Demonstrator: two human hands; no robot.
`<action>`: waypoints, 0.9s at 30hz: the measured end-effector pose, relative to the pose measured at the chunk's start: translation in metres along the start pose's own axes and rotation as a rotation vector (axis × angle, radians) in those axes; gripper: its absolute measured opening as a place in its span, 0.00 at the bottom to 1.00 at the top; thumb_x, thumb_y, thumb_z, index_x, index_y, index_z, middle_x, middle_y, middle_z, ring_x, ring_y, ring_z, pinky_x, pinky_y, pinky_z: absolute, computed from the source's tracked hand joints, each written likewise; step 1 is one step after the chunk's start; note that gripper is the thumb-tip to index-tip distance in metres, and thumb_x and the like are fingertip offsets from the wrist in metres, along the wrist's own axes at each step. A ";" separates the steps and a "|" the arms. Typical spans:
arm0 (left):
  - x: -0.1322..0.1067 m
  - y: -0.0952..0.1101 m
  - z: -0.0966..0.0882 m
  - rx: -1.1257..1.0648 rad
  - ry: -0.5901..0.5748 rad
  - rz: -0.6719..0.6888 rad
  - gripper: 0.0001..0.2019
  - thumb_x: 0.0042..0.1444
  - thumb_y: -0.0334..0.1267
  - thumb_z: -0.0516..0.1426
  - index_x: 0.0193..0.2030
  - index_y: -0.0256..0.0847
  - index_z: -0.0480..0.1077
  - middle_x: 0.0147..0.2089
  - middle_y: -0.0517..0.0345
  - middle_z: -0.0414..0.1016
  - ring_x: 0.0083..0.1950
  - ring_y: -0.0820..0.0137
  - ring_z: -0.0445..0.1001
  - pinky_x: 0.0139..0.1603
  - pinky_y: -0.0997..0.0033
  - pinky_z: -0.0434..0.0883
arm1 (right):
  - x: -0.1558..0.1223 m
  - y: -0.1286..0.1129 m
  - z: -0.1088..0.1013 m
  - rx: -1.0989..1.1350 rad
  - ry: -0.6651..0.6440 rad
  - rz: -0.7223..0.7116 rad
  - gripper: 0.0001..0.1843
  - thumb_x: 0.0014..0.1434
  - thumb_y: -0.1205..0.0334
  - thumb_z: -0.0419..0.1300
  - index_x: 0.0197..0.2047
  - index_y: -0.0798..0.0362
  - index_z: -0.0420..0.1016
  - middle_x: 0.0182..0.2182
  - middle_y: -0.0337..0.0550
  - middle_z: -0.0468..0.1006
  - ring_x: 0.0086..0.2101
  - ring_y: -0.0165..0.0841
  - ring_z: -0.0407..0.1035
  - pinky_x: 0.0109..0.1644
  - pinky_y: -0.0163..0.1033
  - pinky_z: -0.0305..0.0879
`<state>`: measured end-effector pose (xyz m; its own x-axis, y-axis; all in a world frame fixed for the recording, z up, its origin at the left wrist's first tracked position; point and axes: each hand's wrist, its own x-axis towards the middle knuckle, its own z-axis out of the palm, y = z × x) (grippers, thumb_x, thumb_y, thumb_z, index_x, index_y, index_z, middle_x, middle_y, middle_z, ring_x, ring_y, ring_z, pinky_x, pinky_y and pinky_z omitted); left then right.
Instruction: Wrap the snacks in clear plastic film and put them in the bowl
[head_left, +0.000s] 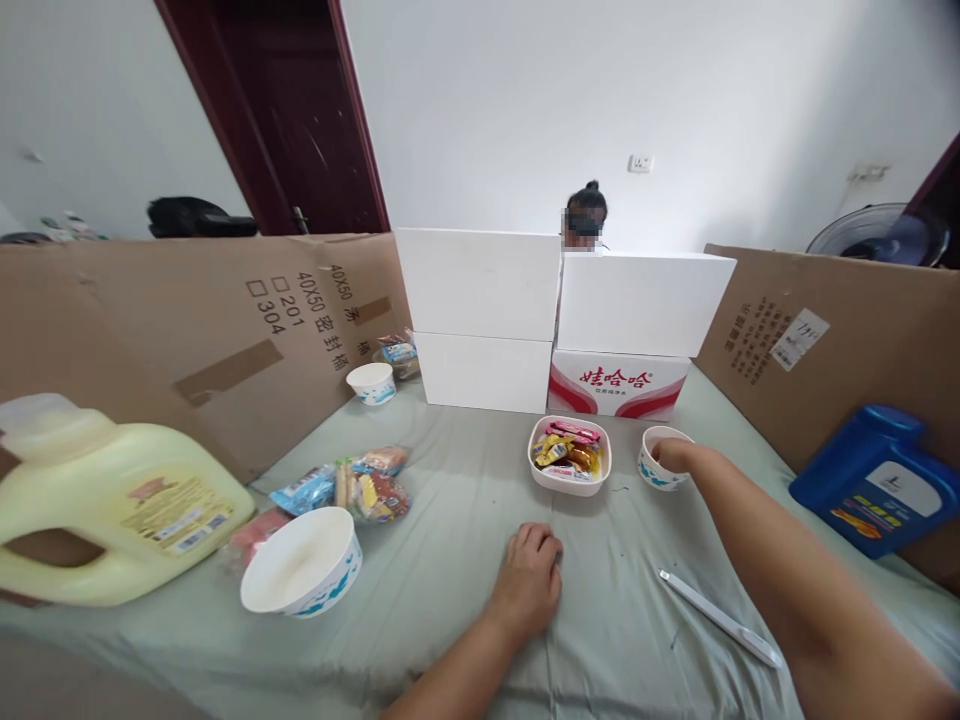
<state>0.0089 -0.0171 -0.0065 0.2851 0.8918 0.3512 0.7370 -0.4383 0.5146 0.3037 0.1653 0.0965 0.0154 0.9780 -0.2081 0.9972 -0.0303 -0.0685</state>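
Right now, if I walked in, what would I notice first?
Probably the big yellow jug at the left edge, and the white boxes stacked at the back. Next, perhaps the dish of bright wrapped snacks before the boxes, with the right hand in a small bowl beside it.

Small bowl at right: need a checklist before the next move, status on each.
1. Right hand inside the small bowl: ok, fingers reach in over the rim.
2. Grip on anything inside: cannot tell, fingertips are hidden in the bowl.
3. Small bowl upright: ok, stands on the cloth.
4. Left hand out of the way: ok, rests on the cloth, apart from both bowl and dish.
5. Dish upright, sweets contained: ok.
6. Right forearm well clear of the white tool: not ok, the tool lies close beside it.
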 end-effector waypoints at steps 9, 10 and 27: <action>0.000 0.001 0.000 -0.033 0.003 -0.020 0.15 0.48 0.23 0.53 0.41 0.43 0.70 0.48 0.53 0.69 0.53 0.61 0.64 0.56 0.55 0.65 | -0.026 -0.007 -0.016 -0.030 0.071 -0.009 0.13 0.64 0.61 0.54 0.41 0.59 0.77 0.41 0.52 0.77 0.42 0.39 0.72 0.41 0.41 0.63; 0.000 0.000 0.000 -0.033 0.001 -0.023 0.15 0.48 0.24 0.54 0.41 0.43 0.70 0.48 0.53 0.69 0.53 0.61 0.64 0.56 0.55 0.65 | -0.036 -0.008 -0.017 -0.038 0.122 -0.015 0.14 0.64 0.62 0.52 0.42 0.58 0.77 0.42 0.54 0.77 0.43 0.41 0.72 0.40 0.42 0.62; 0.031 -0.011 -0.065 0.168 -0.240 -0.034 0.10 0.53 0.37 0.63 0.42 0.45 0.75 0.49 0.58 0.74 0.46 0.67 0.74 0.50 0.71 0.72 | -0.161 0.027 0.208 0.077 0.640 -0.303 0.26 0.59 0.46 0.46 0.51 0.47 0.75 0.50 0.50 0.75 0.47 0.48 0.70 0.48 0.54 0.67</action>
<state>-0.0297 0.0082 0.0495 0.3805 0.9156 0.1304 0.8342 -0.4006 0.3789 0.3129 -0.0358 -0.0744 -0.1978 0.8741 0.4437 0.9568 0.2706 -0.1066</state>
